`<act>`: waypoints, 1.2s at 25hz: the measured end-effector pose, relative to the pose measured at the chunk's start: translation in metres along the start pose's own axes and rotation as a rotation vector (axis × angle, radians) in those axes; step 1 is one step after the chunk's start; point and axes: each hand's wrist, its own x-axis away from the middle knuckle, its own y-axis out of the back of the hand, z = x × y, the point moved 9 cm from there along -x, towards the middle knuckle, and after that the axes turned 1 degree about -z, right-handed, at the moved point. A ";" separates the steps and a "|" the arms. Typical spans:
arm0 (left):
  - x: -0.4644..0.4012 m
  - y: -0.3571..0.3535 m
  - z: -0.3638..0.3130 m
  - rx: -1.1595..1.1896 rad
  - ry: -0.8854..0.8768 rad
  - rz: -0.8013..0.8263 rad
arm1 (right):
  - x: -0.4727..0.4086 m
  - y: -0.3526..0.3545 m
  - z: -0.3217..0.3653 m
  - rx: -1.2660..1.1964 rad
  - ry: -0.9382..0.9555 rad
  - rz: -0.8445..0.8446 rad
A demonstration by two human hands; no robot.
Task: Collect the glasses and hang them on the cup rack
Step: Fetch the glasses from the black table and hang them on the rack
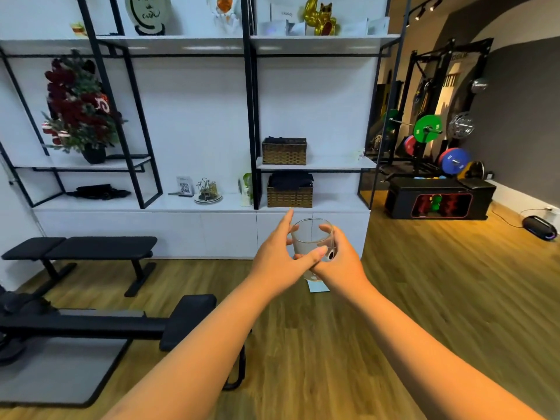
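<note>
Holding a clear glass [312, 241] out front with both hands | left hand [277, 259] curls round its left side, thumb across the front | right hand [339, 259] wraps the right side | cup rack [207, 189] sits well off up-left on the counter [151, 204]

Bright, even indoor light with a cool bluish cast on the white shelving [197, 116]; the right of the frame is warmer and dimmer. Wide-angle bending bows the uprights near the edges. Overall slightly soft, far detail smeared.
</note>
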 end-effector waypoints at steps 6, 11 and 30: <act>-0.070 -0.027 0.013 0.058 0.019 -0.039 | -0.062 0.003 -0.029 -0.074 -0.016 0.020; -0.134 -0.026 0.043 0.067 0.017 -0.094 | -0.121 -0.009 -0.048 -0.080 -0.019 0.041; -0.447 0.050 0.048 0.103 -0.198 -0.073 | -0.408 -0.070 -0.052 -0.758 -0.040 0.106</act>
